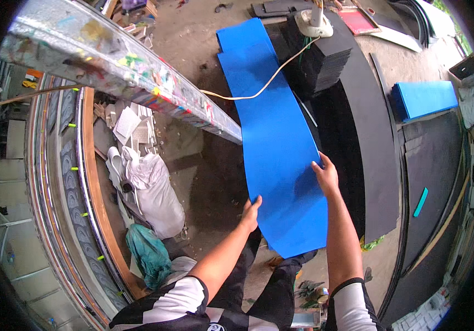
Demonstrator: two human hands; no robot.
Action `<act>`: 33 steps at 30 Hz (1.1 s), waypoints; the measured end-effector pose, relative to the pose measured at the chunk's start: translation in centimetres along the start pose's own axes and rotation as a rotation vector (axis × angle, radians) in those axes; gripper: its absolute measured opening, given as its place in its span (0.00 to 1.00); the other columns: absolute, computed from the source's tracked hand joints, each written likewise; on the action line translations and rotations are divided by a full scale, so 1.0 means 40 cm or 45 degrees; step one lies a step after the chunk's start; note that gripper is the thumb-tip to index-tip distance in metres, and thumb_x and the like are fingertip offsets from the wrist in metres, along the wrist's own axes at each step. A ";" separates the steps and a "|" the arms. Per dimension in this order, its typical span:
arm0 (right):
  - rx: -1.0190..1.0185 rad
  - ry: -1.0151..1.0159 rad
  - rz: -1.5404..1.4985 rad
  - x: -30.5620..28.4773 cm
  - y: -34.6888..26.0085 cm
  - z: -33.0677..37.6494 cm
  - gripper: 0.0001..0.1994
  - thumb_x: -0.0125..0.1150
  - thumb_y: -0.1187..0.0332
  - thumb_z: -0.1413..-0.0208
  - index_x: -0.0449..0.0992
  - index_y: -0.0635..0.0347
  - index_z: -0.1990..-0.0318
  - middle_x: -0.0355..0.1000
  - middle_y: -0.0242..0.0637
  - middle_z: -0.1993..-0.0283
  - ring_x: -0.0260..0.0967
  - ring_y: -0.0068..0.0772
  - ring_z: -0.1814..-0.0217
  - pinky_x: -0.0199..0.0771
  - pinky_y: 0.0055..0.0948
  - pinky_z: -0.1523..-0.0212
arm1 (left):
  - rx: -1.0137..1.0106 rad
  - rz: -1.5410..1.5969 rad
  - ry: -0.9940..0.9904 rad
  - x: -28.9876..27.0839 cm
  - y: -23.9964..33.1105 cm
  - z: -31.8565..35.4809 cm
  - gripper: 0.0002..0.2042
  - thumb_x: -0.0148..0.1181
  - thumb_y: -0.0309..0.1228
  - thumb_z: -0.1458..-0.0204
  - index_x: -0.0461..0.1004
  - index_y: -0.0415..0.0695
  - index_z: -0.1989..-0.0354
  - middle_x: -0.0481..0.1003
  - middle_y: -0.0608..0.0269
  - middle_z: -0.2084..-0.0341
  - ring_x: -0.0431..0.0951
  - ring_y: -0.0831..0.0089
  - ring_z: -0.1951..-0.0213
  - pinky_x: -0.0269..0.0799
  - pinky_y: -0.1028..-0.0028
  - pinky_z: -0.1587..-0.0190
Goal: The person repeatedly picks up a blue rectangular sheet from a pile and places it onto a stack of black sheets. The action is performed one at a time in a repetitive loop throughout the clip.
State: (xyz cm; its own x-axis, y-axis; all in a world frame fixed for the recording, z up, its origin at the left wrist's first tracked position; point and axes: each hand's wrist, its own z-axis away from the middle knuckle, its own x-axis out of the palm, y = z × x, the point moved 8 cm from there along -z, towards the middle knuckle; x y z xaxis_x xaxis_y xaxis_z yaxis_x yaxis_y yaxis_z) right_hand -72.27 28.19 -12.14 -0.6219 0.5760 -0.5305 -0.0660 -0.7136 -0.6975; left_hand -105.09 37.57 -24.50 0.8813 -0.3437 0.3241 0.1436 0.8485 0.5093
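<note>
A long, flexible blue sheet [281, 132] stretches away from me, its near end hanging over my legs. My left hand [252, 213] grips its left edge with the thumb on top and the fingers hidden underneath. Farther along on the other side, my right hand [326, 172] pinches the right edge, thumb over the surface. Between my hands the sheet bows slightly. Its far part lies beside black sheets [366, 149], and a second blue layer [242, 33] shows at the far end.
A paint-spattered metal post [137, 77] slants in from the upper left. A cable [259, 91] crosses above the blue sheet to a white fan base [313, 25] on stacked black pieces [328, 63]. Blue sheets [424, 99] lie at right; a stuffed grey sack [157, 193] sits left.
</note>
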 end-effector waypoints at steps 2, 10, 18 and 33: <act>-0.039 -0.121 -0.168 0.010 0.170 0.000 0.28 0.71 0.54 0.45 0.75 0.61 0.41 0.81 0.45 0.52 0.79 0.37 0.51 0.76 0.36 0.48 | 0.132 -0.039 0.087 0.022 0.052 -0.045 0.23 0.63 0.42 0.38 0.69 0.48 0.38 0.75 0.60 0.46 0.75 0.61 0.45 0.72 0.53 0.43; 0.356 -0.156 -0.547 0.010 0.694 0.459 0.27 0.74 0.54 0.45 0.74 0.61 0.45 0.78 0.40 0.53 0.76 0.33 0.51 0.76 0.37 0.49 | 0.086 -0.271 0.236 0.046 0.249 -0.236 0.23 0.64 0.40 0.38 0.70 0.44 0.38 0.75 0.58 0.45 0.74 0.62 0.44 0.70 0.56 0.41; 0.486 0.181 0.150 0.029 0.522 0.388 0.26 0.67 0.47 0.44 0.77 0.47 0.41 0.80 0.49 0.50 0.78 0.51 0.44 0.75 0.45 0.45 | 0.029 -0.613 0.355 -0.006 0.119 -0.161 0.27 0.62 0.44 0.37 0.65 0.42 0.36 0.71 0.55 0.39 0.71 0.60 0.40 0.66 0.55 0.38; 0.415 -0.028 -0.086 0.099 0.878 0.408 0.23 0.70 0.62 0.44 0.78 0.44 0.40 0.79 0.48 0.45 0.76 0.49 0.41 0.75 0.43 0.42 | -0.074 -0.903 0.546 -0.216 -0.183 -0.194 0.30 0.57 0.48 0.34 0.58 0.39 0.34 0.68 0.52 0.39 0.73 0.59 0.43 0.73 0.54 0.46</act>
State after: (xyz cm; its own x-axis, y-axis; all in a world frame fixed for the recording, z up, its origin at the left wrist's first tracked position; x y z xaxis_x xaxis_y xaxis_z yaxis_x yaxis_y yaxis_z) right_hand -89.77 -1.09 -30.87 -0.6239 0.6204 -0.4751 -0.3516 -0.7659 -0.5384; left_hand -110.27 37.46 -37.21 0.6665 -0.6317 -0.3960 0.7422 0.5118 0.4327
